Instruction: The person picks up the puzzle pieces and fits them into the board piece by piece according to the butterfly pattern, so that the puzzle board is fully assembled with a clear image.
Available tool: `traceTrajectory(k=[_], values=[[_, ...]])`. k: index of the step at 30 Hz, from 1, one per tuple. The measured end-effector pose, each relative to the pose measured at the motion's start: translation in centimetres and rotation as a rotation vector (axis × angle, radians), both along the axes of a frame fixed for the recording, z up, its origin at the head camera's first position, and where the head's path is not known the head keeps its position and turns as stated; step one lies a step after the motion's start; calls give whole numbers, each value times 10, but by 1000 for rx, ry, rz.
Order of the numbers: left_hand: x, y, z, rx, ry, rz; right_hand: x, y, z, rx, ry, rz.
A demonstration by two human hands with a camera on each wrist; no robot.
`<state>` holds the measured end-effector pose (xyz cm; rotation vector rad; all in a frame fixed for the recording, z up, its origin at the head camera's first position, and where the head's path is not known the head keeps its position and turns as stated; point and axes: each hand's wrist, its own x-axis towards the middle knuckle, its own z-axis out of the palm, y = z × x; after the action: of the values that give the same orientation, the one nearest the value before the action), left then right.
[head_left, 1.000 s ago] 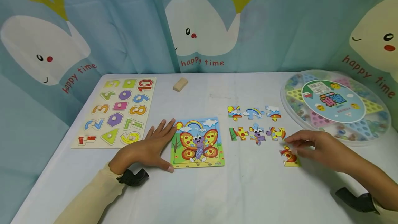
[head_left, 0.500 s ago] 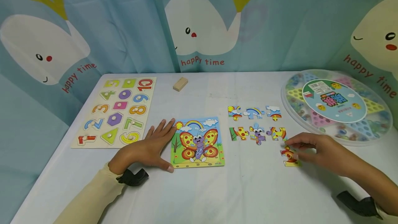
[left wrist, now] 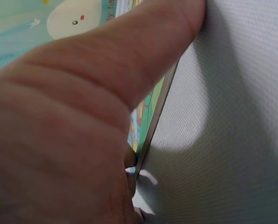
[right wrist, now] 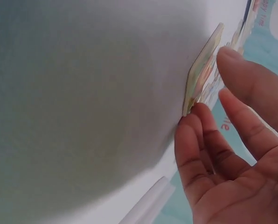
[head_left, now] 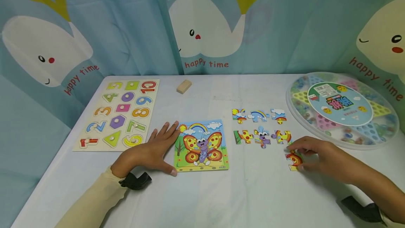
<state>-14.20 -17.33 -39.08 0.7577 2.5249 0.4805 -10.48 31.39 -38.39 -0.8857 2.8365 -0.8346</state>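
A puzzle piece with a red and yellow swirl [head_left: 295,159] lies on the white table at the right. My right hand [head_left: 322,154] holds it by its edges, fingertips at its upper side and thumb at its lower right. In the right wrist view, curled fingertips [right wrist: 189,122] meet one end of the piece [right wrist: 202,70]. My left hand [head_left: 153,150] lies spread beside the butterfly puzzle board [head_left: 202,147], fingers along its left edge. The left wrist view has the thumb [left wrist: 162,37] across that board's edge [left wrist: 157,107].
Several loose puzzle pieces [head_left: 262,137] lie in two rows beyond the right hand. A round clear case [head_left: 341,103] stands at the back right. A number-and-shape board [head_left: 115,115] lies at the left. A small wooden block [head_left: 184,86] sits at the back.
My right hand has shifted slightly toward the front, its thumb and fingertips now around the swirl piece, which has turned or shifted very slightly. The left hand has not moved.
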Motion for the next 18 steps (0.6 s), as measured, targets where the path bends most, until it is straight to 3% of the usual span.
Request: traceTrajectory(k=[10, 18], values=[[-1, 0, -1, 1, 1, -4, 5, -6, 0, 74, -8, -71], [0, 0, 1, 3, -8, -5, 7, -10, -1, 125, 52, -44]])
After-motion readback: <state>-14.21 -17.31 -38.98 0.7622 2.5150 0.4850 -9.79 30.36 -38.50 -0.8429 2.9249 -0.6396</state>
